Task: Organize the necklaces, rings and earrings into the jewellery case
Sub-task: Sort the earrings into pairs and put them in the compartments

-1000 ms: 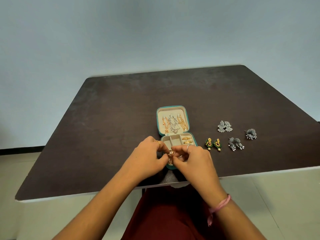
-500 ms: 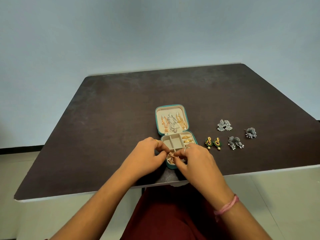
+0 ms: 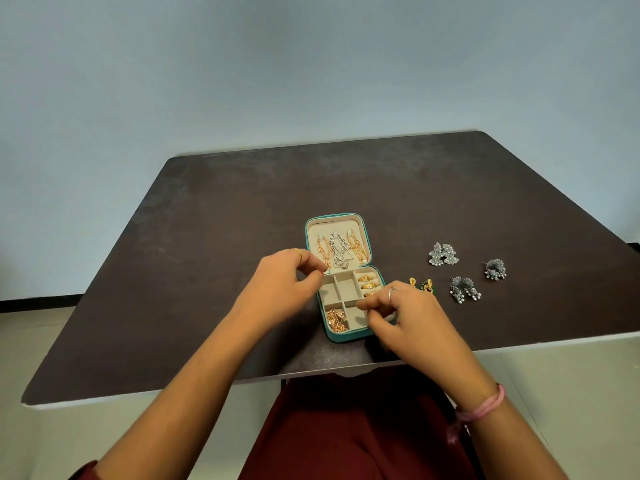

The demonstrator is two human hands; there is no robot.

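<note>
Around the teal jewellery case (image 3: pixel 346 337), which lies open near the front edge of the dark bench (image 3: pixel 207 271), most of the sorting looks done. Its raised lid holds hanging necklaces (image 3: pixel 341 249), gold at either side and a silver one in the middle; its right-hand slot holds gold rings (image 3: pixel 368 285); and its front-left compartment holds a cluster of rose-gold earrings (image 3: pixel 336 319). The case's other compartments show bare lining. The left hand (image 3: pixel 280 289) hovers at the case's left wall with fingers curled toward the thumb; whether they pinch anything is too small to tell. The right hand (image 3: pixel 412 323) sits over the case's front-right corner, fingers (image 3: pixel 367 304) bent inward in a pinch, and again I cannot tell whether anything is held. Right of the case, four sets wait on the bench: a yellow-and-green earring pair (image 3: pixel 422 285) just beside it, then a silver pair (image 3: pixel 464 289), a fan-shaped silver pair (image 3: pixel 443 254) behind that, and a round silver piece (image 3: pixel 495 269) farthest out. By my estimate the necklaces and rings are finished, and these earrings remain.
</note>
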